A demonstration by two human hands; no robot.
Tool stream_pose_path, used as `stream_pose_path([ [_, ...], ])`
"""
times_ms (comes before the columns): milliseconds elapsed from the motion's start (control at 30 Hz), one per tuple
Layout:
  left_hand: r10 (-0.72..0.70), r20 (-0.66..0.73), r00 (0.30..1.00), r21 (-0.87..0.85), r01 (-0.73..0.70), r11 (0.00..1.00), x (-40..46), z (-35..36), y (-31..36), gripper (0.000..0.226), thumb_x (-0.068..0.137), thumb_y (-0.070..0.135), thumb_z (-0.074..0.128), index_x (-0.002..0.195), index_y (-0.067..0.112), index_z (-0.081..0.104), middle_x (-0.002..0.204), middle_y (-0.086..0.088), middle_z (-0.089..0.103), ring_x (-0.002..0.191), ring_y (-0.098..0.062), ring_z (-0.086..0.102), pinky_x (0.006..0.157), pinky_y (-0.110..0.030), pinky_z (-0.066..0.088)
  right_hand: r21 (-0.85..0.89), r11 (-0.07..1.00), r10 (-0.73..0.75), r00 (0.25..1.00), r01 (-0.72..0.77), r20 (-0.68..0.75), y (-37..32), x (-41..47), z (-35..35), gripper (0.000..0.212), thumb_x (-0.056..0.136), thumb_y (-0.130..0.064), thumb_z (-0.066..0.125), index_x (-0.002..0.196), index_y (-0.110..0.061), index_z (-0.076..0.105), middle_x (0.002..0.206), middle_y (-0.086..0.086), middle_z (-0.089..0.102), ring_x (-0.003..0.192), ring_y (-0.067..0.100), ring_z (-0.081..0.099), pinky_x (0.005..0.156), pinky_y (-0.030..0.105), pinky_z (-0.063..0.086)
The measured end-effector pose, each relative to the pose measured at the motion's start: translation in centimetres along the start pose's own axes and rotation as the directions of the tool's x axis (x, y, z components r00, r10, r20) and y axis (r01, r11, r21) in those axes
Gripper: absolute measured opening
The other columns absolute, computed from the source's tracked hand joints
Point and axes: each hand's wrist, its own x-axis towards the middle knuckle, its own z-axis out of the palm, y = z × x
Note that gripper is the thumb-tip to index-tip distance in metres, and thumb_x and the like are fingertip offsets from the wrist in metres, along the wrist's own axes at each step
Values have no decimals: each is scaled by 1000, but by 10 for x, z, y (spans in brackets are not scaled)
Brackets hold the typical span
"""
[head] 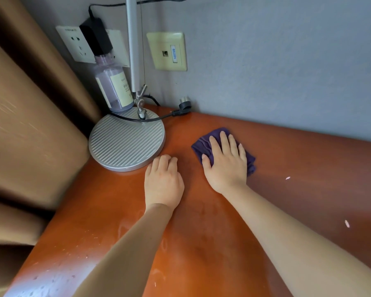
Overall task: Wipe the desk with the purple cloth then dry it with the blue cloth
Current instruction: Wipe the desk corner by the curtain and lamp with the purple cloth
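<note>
Head view: bottle (pixel 114 82) of purple liquid

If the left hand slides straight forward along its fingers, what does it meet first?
Probably the lamp base: the left hand rests on the desk with its curled fingers just short of the base's near rim.

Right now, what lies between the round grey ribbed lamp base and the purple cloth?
In the head view, only bare orange-brown wooden desk separates the round grey ribbed lamp base from the purple cloth.
</note>
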Motion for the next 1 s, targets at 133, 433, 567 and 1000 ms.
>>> stream_pose_path([
  [133, 32, -5, 999, 4, -32, 999, -2, 2, -1, 42, 81, 14, 35, 99, 2, 72, 97, -11, 68, 89, -30, 65, 78, -39, 53, -13, 999, -42, 999, 41, -7, 7, 17, -2, 58, 99, -47, 29, 152, -26, 20, 162, 3, 10, 148, 23, 6, 120, 41, 4],
  [433, 30, -28, 999, -23, -31, 999, 3, 4, -2, 45, 82, 16, 33, 100, 2, 72, 99, -12, 68, 92, -31, 64, 81, -41, 53, -14, 996, -84, 995, 85, 44, 28, 70, -8, 58, 100, -47, 26, 154, -25, 15, 162, 2, 5, 149, 21, 3, 120, 40, 3],
  [567, -2, -24, 1000, -25, 1, 1000, 3, 3, -3, 39, 81, 13, 39, 101, 2, 71, 101, -12, 67, 93, -31, 64, 81, -41, 52, 18, 1000, -23, 999, 22, 29, 24, 38, -7, 58, 101, -46, 27, 153, -26, 16, 162, 2, 6, 149, 21, 2, 120, 40, 1],
  [1000, 80, -52, 995, -45, -82, 996, 1, 5, -2, 43, 84, 14, 34, 99, 2, 72, 102, -13, 69, 96, -32, 65, 86, -43, 51, 21, 999, 35, 999, -35, -16, 16, -19, -1, 60, 94, -48, 25, 149, -24, 34, 159, 6, 23, 146, 26, 18, 118, 46, 10],
])
